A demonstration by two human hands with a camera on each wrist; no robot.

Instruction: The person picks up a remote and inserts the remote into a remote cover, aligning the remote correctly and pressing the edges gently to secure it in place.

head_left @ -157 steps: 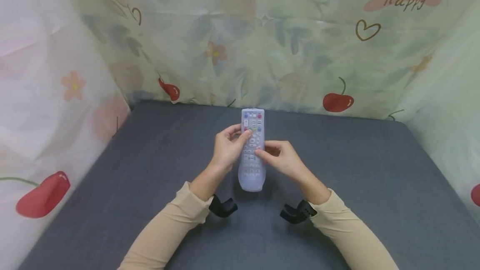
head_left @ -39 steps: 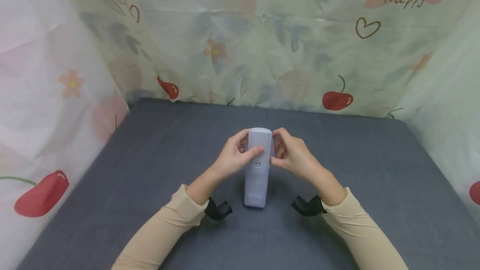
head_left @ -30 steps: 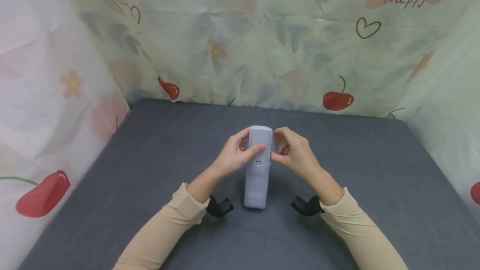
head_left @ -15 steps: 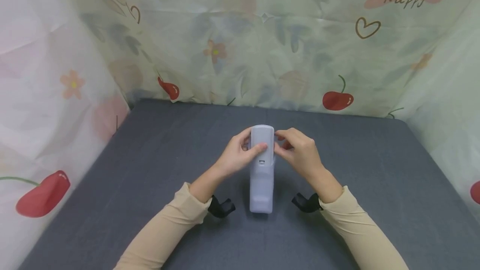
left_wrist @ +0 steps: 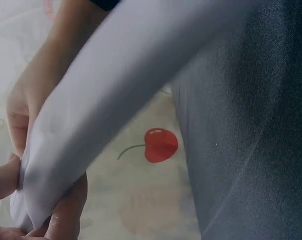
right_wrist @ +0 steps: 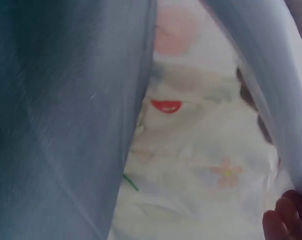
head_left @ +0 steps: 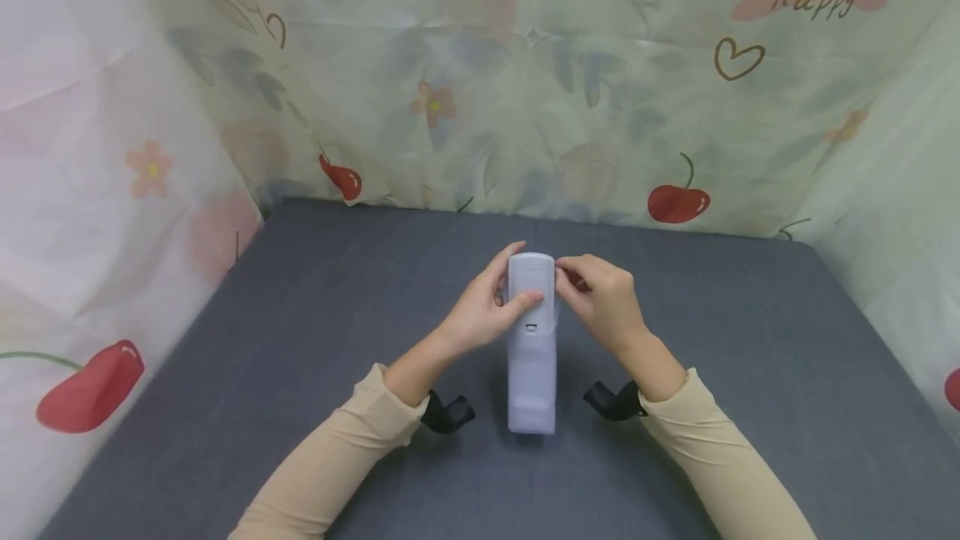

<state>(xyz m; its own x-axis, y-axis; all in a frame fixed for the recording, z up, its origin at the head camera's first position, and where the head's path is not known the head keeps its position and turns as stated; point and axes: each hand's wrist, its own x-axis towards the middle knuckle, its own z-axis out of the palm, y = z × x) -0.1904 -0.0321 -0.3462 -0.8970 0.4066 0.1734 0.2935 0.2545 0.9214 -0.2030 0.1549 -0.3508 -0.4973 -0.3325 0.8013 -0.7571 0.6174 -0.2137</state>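
A pale grey remote control in a translucent silicone cover is held above the dark grey table, back side up, its far end between both hands. My left hand grips that far end from the left, thumb lying across the back. My right hand pinches the top right edge of the cover. The left wrist view shows the remote slanting across with fingers at its lower end. In the right wrist view the remote runs down the right side, fingertips at the bottom corner.
Thin curtains printed with cherries, flowers and "happy" close off the table at the back and on both sides. Black wrist mounts sit under both beige sleeves. Bare table surface lies all around the hands.
The remote was turned from buttons up to back up. Over the last second it shifted slightly right and nearer, and my right fingers moved to its top right edge.
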